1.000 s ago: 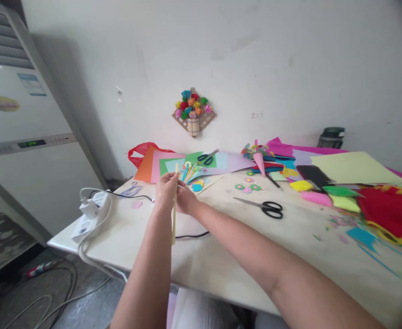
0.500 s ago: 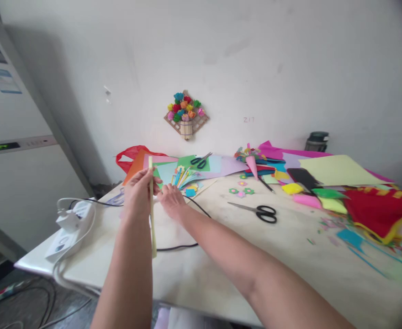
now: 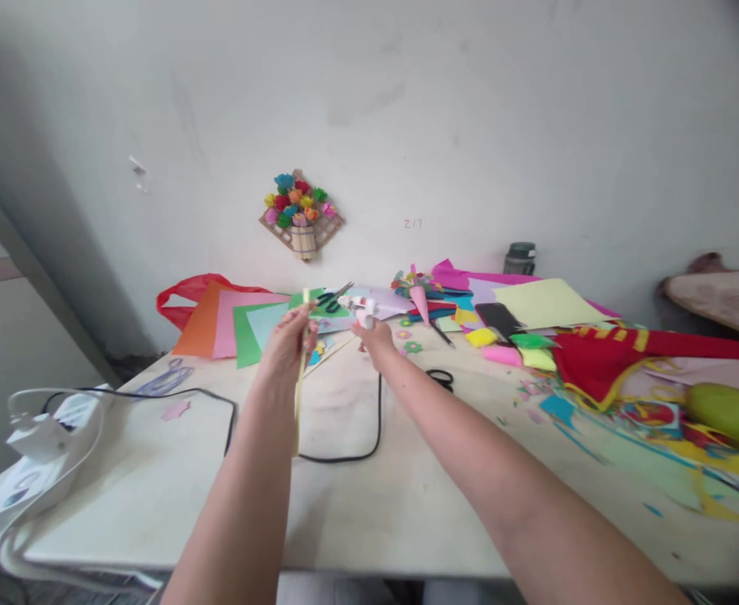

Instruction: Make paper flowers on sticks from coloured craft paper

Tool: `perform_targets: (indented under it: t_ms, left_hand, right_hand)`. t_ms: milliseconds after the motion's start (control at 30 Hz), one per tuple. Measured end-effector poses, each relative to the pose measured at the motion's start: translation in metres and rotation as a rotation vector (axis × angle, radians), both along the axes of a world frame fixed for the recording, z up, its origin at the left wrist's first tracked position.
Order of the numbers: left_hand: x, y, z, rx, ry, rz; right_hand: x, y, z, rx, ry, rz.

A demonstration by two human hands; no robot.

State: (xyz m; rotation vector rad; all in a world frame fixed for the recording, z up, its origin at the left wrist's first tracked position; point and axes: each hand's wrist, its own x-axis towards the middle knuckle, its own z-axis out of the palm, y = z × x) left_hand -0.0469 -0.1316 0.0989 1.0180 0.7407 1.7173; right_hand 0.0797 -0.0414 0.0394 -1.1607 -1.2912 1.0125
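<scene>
My left hand (image 3: 286,343) is closed around a narrow pale yellow strip (image 3: 299,403) that looks like paper and stands upright, one end above the fingers and the other below. My right hand (image 3: 377,339) grips a white hot glue gun (image 3: 364,311), its nozzle pointing left toward the upper end of the strip, with a gap between. A black cord (image 3: 344,460) runs from under the gun across the table. Behind the hands lie dark-handled scissors (image 3: 330,301) on coloured sheets. Small paper flowers (image 3: 412,347) lie just right of the gun.
A power strip (image 3: 60,437) with a white plug sits at the left edge. More scissors (image 3: 440,378) lie partly behind my right forearm. To the right are a phone (image 3: 497,320), a red cloth (image 3: 596,357), paper scraps and a green rounded object (image 3: 731,416).
My right hand has lifted the glue gun from the table and turned it toward the strip. My left hand still holds the strip. The view has swung right.
</scene>
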Motion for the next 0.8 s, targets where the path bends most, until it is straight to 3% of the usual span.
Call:
perform_targets:
  t_ms: [167, 300, 400, 567, 800]
  left_hand:
    - [0.031, 0.027, -0.039, -0.154, 0.241, -0.182]
    - [0.050, 0.035, -0.053, -0.220, 0.362, -0.233]
    - [0.060, 0.037, -0.058, -0.242, 0.448, -0.254]
    - [0.066, 0.035, -0.064, -0.252, 0.545, -0.276]
    - [0.072, 0.026, -0.063, -0.218, 0.612, -0.299]
  right_hand:
    - [0.067, 0.000, -0.002, -0.037, 0.287, 0.130]
    - [0.099, -0.001, -0.015, 0.031, 0.354, 0.126]
    - [0.105, -0.002, -0.019, 0.023, 0.381, 0.102]
    - [0.097, -0.011, -0.010, -0.037, 0.376, 0.150]
    - [0.087, -0.024, -0.006, -0.118, 0.270, 0.134]
